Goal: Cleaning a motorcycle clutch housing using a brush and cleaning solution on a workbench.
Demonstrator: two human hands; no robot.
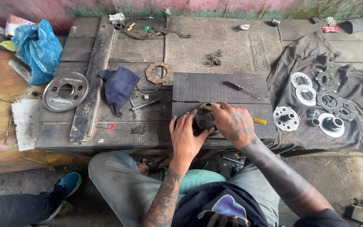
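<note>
The left hand (pixel 185 135) grips a round dark metal disc (pixel 203 119) on the wooden board (pixel 219 90). The right hand (pixel 232 122), just beside it, holds a yellow-handled tool (pixel 259 121) over the disc. Best to hold the disc flat and steady while pressing gently.

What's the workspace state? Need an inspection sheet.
Surface: dark worn wooden bench, ribbed mat at the back, dark cloth on the right.
Job's things: round dark part under both hands; yellow-handled tool at the right hand.
Clutter: metal discs and rings on the cloth, friction ring, springs, screwdriver, blue rag, round plate, blue bag.
Grippers: left hand on the part; right hand on the part and tool.
Cables: thin wire loop by the ring.
Surroundings: painted wall, dirt floor, another person's shoe.
</note>
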